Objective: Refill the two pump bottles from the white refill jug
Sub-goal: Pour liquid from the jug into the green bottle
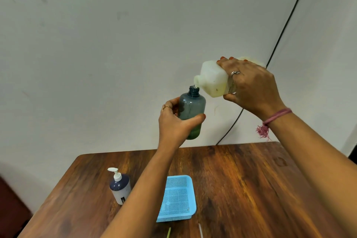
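Note:
My left hand (174,121) grips a translucent grey-blue bottle (191,108) with its pump off, held upright in the air above the table. A little greenish liquid sits at its bottom. My right hand (251,87) holds the white refill jug (211,79) tipped on its side, its spout right at the open neck of the grey-blue bottle. A second pump bottle (120,187), dark on top and white below with a white pump head, stands on the table at the left.
A light blue perforated tray (176,199) lies on the wooden table (251,189) near the front. A thin green stick (169,233) and a white one (200,230) lie at the near edge. A black cable (286,27) runs down the wall behind.

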The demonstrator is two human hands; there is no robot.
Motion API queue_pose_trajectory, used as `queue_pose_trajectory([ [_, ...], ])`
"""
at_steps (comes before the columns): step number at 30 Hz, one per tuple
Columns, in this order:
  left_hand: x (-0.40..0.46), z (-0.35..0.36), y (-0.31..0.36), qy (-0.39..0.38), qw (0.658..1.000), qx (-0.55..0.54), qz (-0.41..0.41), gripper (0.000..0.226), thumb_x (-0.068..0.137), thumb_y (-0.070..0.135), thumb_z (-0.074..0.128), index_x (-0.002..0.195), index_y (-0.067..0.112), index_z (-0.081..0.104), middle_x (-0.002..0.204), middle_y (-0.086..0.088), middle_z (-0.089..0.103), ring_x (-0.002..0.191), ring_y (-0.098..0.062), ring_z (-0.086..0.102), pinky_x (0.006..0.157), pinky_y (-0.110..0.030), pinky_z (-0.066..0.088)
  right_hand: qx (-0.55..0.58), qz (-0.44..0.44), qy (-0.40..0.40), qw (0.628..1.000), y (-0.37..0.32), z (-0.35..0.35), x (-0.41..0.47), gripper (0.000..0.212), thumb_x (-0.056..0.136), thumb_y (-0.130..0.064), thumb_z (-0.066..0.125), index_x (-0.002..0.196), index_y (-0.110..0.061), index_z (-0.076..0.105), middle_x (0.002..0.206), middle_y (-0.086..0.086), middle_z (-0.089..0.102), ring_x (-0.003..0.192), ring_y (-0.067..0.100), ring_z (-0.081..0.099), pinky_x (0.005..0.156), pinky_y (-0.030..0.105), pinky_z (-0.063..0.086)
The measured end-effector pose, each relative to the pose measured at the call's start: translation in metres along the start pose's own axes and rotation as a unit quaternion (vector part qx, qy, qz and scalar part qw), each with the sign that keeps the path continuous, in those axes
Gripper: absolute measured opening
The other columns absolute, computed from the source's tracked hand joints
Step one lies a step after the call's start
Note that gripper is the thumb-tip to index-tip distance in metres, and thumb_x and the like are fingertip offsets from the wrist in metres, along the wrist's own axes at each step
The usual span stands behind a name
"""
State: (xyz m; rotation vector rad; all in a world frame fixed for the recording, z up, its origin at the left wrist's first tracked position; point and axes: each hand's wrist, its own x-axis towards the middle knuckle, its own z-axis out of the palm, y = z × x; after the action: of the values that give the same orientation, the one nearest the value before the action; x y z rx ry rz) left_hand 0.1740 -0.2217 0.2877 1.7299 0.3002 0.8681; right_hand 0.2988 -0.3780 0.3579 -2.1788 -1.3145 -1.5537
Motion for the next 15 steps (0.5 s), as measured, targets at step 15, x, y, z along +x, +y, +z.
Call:
queue_pose_trajectory([
  [15, 0.0019, 0.0009, -0.0028, 0.003, 1.000, -0.011, -0.002, 0.072, 0.060, 0.021, 0.088, 0.118, 0.027, 0.046, 0.115, 0.010, 0.054, 0.093, 0.004, 0.054, 0.061, -0.002, 0.044, 0.001, -0.001, 0.004, 1.000, 0.0026, 0.0039, -0.0018, 0.077, 0.061, -0.023, 0.087, 0.129, -0.004, 0.056, 0.124, 0.014, 0.063, 0.108, 0.033, 0.063, 0.092, 0.043, 0.049],
])
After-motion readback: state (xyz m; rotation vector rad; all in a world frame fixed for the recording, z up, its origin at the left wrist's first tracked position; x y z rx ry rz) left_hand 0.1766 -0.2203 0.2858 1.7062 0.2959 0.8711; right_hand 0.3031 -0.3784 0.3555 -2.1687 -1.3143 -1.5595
